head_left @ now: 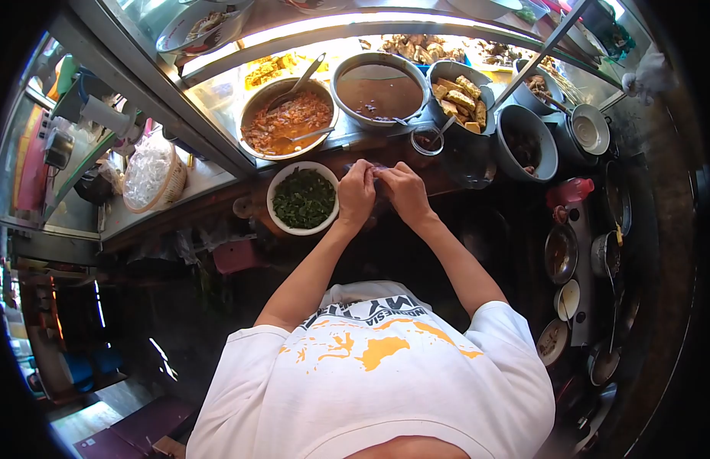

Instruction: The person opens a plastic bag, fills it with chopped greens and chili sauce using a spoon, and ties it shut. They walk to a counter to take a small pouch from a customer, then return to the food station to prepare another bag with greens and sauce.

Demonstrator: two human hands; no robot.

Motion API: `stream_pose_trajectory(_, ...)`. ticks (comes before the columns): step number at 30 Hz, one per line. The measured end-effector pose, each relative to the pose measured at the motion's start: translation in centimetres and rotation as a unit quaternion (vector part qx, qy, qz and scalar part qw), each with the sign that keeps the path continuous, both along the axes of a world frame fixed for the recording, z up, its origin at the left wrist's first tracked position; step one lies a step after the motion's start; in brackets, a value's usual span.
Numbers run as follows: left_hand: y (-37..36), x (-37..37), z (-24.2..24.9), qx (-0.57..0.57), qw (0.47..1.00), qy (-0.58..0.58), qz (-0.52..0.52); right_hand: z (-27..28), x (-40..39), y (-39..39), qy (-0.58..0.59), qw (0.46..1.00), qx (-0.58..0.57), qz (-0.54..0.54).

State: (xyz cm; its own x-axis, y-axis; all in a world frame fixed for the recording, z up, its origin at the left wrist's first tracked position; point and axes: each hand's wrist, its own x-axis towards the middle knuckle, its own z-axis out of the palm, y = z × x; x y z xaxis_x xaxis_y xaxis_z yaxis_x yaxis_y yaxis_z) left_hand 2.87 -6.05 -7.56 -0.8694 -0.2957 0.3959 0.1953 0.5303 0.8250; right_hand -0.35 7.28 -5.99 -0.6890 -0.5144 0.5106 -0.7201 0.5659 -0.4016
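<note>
My left hand (356, 191) and my right hand (403, 189) meet over the counter's front edge, fingers pinched close together. Something thin and dark shows between the fingertips, too small and shadowed to name. Just left of my left hand is a white bowl of chopped green leaves (303, 199). Beyond both hands stands a large pot of brown broth (379, 86). A pot of red-orange stew (286, 122) with a ladle and a spoon in it sits to the left. A small jar (427, 141) with a spoon is just beyond my right hand.
Fried tempeh and tofu (460, 101) fill a container at the back right, beside a grey pot (526, 144) of dark food. A basket of plastic bags (154, 172) stands left. Glass shelving with a metal frame (210, 130) encloses the counter. Several bowls and pans (561, 252) line the right side.
</note>
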Motion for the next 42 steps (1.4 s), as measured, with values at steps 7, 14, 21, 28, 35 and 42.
stream_pose_trajectory(7,-0.8,0.1,0.1,-0.015,0.996,0.048,-0.069,1.7,-0.8,0.3,-0.070,0.997,-0.037,-0.016)
stream_pose_trajectory(14,-1.0,0.1,-0.6,-0.013,0.995,0.047,-0.084,1.8,-1.0,0.7,-0.163,0.980,-0.115,-0.006)
stream_pose_trajectory(21,-0.4,0.2,-0.7,0.045,0.997,0.017,-0.054,2.3,-1.5,1.4,-0.214,0.970,-0.115,-0.020)
stream_pose_trajectory(28,0.4,0.2,-2.6,0.049,0.999,-0.011,-0.006,3.1,0.4,1.6,-0.266,0.915,-0.304,0.002)
stream_pose_trajectory(35,0.4,0.7,-0.7,0.095,0.970,-0.160,-0.154,6.4,0.9,1.9,-0.222,0.856,-0.462,-0.065)
stream_pose_trajectory(42,0.0,2.6,8.5,0.214,0.947,0.035,-0.235,7.2,1.5,1.7,-0.302,0.807,-0.503,-0.062)
